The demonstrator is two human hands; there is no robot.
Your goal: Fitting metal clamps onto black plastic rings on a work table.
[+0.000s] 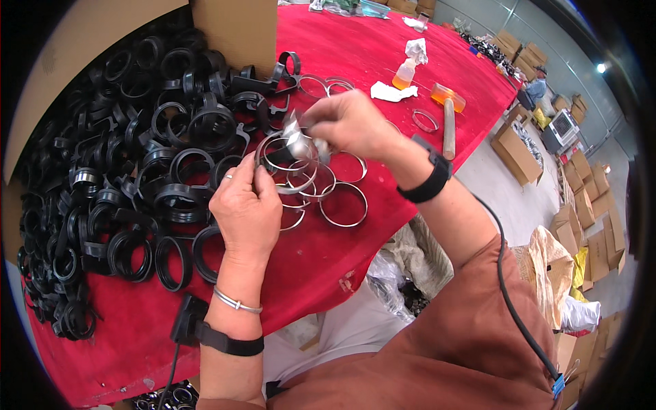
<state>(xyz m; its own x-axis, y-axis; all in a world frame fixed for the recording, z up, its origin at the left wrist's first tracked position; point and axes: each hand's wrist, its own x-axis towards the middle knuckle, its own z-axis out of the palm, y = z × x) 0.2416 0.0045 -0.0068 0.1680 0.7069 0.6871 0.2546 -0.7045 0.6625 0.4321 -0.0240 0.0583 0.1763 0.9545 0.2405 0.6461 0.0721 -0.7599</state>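
My left hand (247,208) is closed, thumb and fingers pinching the edge of a thin silvery metal ring (268,142). Close above it, my right hand (352,124) has its fingers bent round a shiny metal piece (298,145); blur hides its exact shape. Under and beside both hands, several loose metal rings (344,224) lie overlapping on the red cloth (311,256). To the left spreads a large heap of black ring-shaped parts (195,164), some with flat tabs, reaching close to my left hand.
Cardboard (236,34) stands behind the heap. Farther right lie a mallet with a translucent orange head (448,98), a bottle of orange liquid (404,73), white paper (393,91) and a single ring (425,121). Boxes (517,148) and a seated person (536,87) are beyond the table.
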